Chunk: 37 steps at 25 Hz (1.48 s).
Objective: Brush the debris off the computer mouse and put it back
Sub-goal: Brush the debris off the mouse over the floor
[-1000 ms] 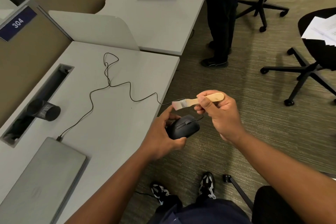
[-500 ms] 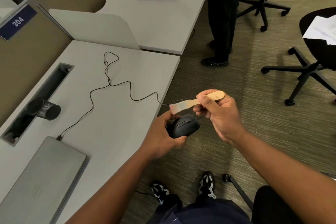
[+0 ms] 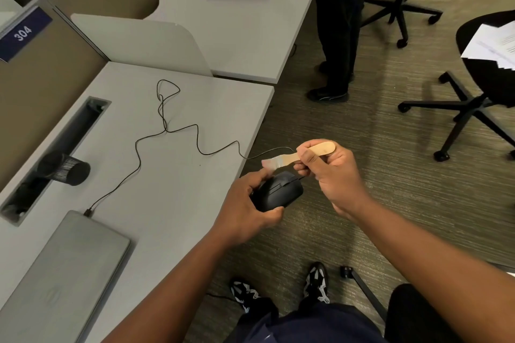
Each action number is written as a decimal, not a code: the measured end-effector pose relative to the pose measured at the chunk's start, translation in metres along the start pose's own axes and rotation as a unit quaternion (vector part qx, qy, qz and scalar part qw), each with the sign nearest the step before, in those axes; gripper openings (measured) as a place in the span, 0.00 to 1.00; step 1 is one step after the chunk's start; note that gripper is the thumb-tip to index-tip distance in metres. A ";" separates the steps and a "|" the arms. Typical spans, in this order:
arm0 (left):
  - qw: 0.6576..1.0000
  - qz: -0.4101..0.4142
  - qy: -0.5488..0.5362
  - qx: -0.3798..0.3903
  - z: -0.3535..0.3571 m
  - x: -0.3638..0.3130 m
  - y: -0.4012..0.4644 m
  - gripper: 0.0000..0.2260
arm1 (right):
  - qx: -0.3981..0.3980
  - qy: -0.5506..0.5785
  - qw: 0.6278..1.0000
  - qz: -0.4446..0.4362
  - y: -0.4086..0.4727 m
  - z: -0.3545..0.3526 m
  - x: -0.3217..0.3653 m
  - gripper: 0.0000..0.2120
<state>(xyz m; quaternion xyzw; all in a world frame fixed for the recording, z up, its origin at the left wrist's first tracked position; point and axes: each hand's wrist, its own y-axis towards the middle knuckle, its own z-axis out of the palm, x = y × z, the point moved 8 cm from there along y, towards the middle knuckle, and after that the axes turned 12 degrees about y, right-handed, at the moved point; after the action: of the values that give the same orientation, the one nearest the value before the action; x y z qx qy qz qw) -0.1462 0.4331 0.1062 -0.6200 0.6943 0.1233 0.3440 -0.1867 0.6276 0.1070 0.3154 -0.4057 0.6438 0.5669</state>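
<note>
A black wired computer mouse [image 3: 281, 192] is held in the air just off the desk's right edge, gripped from the left by my left hand [image 3: 248, 206]. Its thin black cable [image 3: 167, 131] runs in loops over the grey desk [image 3: 178, 175] to a closed grey laptop [image 3: 61, 273]. My right hand [image 3: 331, 172] pinches the wooden handle of a small brush [image 3: 295, 157]. The pale bristles are blurred and sit right above the front of the mouse, next to my left thumb.
A black mesh pen cup [image 3: 65, 170] lies on its side by the desk's cable slot [image 3: 55, 153]. Another person's dark legs [image 3: 337, 22] stand at the neighbouring desk. Office chairs [image 3: 468, 108] with papers stand on the carpet to the right. My shoes [image 3: 316, 284] are below.
The brush has swept a little down and left over the front of the mouse, its bristles now blurred. My left hand holds the mouse in nearly the same place.
</note>
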 end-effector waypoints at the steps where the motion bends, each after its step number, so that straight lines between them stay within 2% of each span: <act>1: 1.000 0.004 0.002 0.000 -0.001 -0.001 0.000 0.38 | -0.024 -0.026 0.999 -0.015 0.001 -0.004 0.003 0.03; 3: 1.000 0.000 0.004 -0.006 -0.003 -0.001 0.000 0.43 | -0.051 -0.039 0.997 -0.046 0.000 -0.012 0.011 0.04; 5: 1.000 -0.008 0.013 -0.020 -0.006 0.002 0.000 0.45 | -0.036 -0.018 0.998 -0.057 -0.002 -0.011 0.020 0.06; 7: 0.999 -0.016 0.028 -0.034 -0.008 0.004 -0.001 0.48 | 0.012 -0.019 0.999 -0.027 -0.003 -0.001 0.022 0.08; 10: 0.998 -0.015 0.044 -0.046 -0.009 0.002 0.000 0.56 | 0.053 -0.091 0.994 0.040 -0.003 0.009 0.009 0.05; 12: 0.997 -0.003 0.054 -0.055 -0.010 -0.003 0.000 0.60 | 0.026 -0.136 0.990 0.039 -0.001 0.005 0.007 0.03; 19: 0.995 0.015 0.069 -0.073 -0.011 0.001 -0.004 0.61 | -0.042 -0.265 0.962 -0.057 0.006 -0.012 0.026 0.06; 21: 0.994 0.020 0.074 -0.073 -0.010 0.001 -0.004 0.62 | -0.031 -0.240 0.967 -0.077 0.002 -0.006 0.030 0.05; 24: 0.995 0.024 0.077 -0.067 -0.007 0.001 -0.001 0.65 | 0.042 -0.164 0.985 -0.024 -0.003 0.014 0.016 0.02; 26: 0.995 0.022 0.067 -0.069 -0.006 0.002 0.000 0.67 | 0.060 -0.181 0.982 -0.015 -0.005 0.021 0.010 0.02; 33: 0.995 0.048 0.021 -0.081 -0.004 -0.002 -0.004 0.71 | -0.041 -0.270 0.960 -0.065 0.004 -0.004 0.029 0.06; 35: 0.995 0.055 0.019 -0.084 -0.005 -0.003 -0.003 0.71 | -0.069 -0.245 0.964 -0.078 0.003 -0.013 0.033 0.06; 37: 0.995 0.052 0.016 -0.081 -0.006 -0.003 -0.002 0.71 | -0.054 -0.181 0.979 -0.077 0.002 -0.011 0.032 0.04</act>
<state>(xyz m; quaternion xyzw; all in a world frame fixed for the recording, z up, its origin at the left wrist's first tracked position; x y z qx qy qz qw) -0.1461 0.4316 0.1131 -0.6109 0.7185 0.1872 0.2747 -0.1931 0.6525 0.1286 0.4257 -0.5102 0.5077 0.5484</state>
